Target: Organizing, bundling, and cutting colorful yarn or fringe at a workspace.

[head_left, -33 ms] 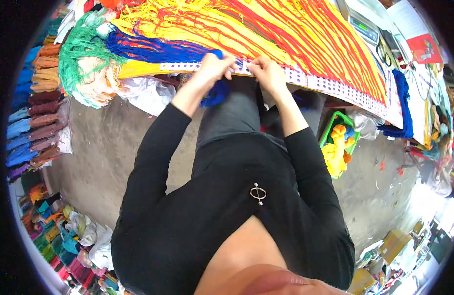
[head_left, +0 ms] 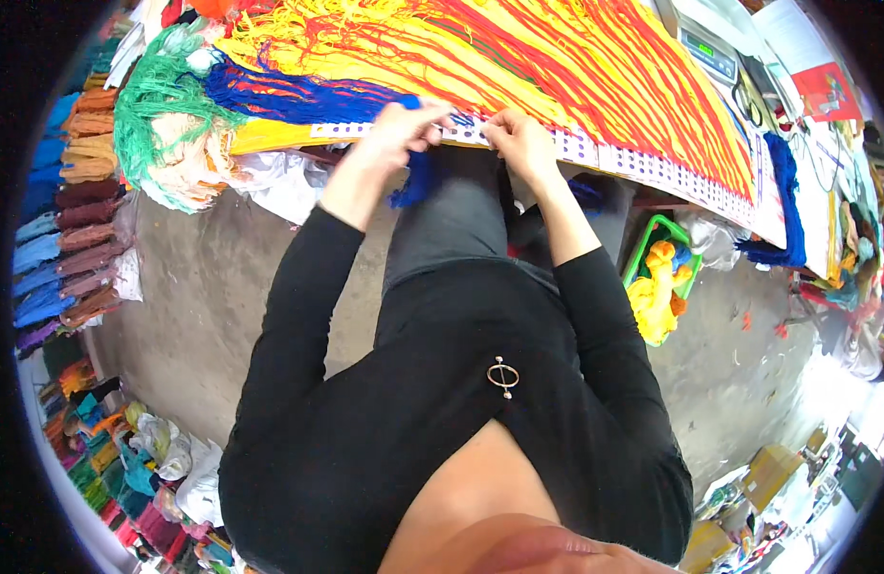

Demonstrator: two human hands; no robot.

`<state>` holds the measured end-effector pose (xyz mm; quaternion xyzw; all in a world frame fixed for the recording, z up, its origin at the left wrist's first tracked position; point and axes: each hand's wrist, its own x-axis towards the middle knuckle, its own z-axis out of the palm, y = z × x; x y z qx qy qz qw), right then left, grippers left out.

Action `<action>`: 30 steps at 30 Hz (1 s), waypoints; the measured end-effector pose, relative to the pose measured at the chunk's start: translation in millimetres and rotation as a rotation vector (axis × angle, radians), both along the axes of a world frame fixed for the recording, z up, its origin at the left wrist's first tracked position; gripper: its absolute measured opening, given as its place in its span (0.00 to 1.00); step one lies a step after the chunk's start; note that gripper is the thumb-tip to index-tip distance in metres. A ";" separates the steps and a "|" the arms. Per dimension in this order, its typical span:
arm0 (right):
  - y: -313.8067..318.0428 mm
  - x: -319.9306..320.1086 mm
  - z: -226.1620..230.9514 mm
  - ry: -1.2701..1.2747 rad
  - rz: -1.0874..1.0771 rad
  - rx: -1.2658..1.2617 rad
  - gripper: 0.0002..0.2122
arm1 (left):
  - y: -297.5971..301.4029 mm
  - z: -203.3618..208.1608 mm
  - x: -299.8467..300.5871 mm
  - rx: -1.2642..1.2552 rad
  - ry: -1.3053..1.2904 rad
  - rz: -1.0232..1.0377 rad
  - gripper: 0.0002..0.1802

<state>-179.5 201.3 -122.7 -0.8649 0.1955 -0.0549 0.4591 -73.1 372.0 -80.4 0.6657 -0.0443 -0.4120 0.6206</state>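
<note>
A white strip with rows of punched holes (head_left: pixel 571 145) runs along the table's near edge. Thumb and index finger of my right hand (head_left: pixel 523 143) pinch its edge. Just left of that, my left hand (head_left: pixel 392 139) hovers at the strip with the index finger stretched toward the right and the other fingers loosely bent and apart. A few dark blue strands (head_left: pixel 463 121) lie on the strip between the hands. Behind my left hand, a thick hank of blue yarn (head_left: pixel 308 94) spreads leftward; more blue yarn (head_left: pixel 419 180) hangs below the edge.
Long red and yellow yarns (head_left: pixel 576 67) cover the table beyond the strip. Green and pale yarn (head_left: pixel 169 124) heaps at the left end. At the right stand a digital scale (head_left: pixel 712 59), scissors (head_left: pixel 748 100) and another blue hank (head_left: pixel 784 201). A green basket (head_left: pixel 693 277) holds yellow yarn below.
My left hand has shifted slightly left, its index finger now straighter and its fingers looser. My right hand stays in place at the strip.
</note>
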 end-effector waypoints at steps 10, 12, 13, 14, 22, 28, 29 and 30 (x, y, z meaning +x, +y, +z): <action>-7.6 -4.9 -0.1 -0.076 0.045 0.518 0.08 | -14.9 11.9 -20.8 -0.008 -0.060 -0.398 0.13; -6.3 -2.9 -1.7 -0.047 0.085 0.350 0.10 | -16.5 -3.2 -25.8 0.139 -0.284 -0.343 0.12; -4.1 -2.8 1.0 -0.004 0.101 0.136 0.10 | -11.7 -6.3 -19.9 0.198 -0.376 -0.239 0.12; -0.9 -3.3 3.1 -0.005 0.081 0.098 0.12 | -3.3 -6.8 -7.0 0.262 -0.442 -0.091 0.11; 4.4 -3.3 10.1 0.003 0.039 0.007 0.13 | 123.5 29.6 166.5 -0.638 0.256 0.378 0.14; 4.6 -13.8 -3.4 -0.138 -0.048 0.120 0.11 | 109.2 5.3 106.3 0.131 -0.410 0.340 0.32; 12.2 -20.9 2.3 -0.184 -0.088 0.133 0.10 | 90.1 10.6 65.0 0.009 -0.410 0.254 0.29; 25.6 -28.7 9.5 -0.261 -0.105 0.140 0.10 | 69.2 29.5 21.4 -0.057 -0.265 0.161 0.28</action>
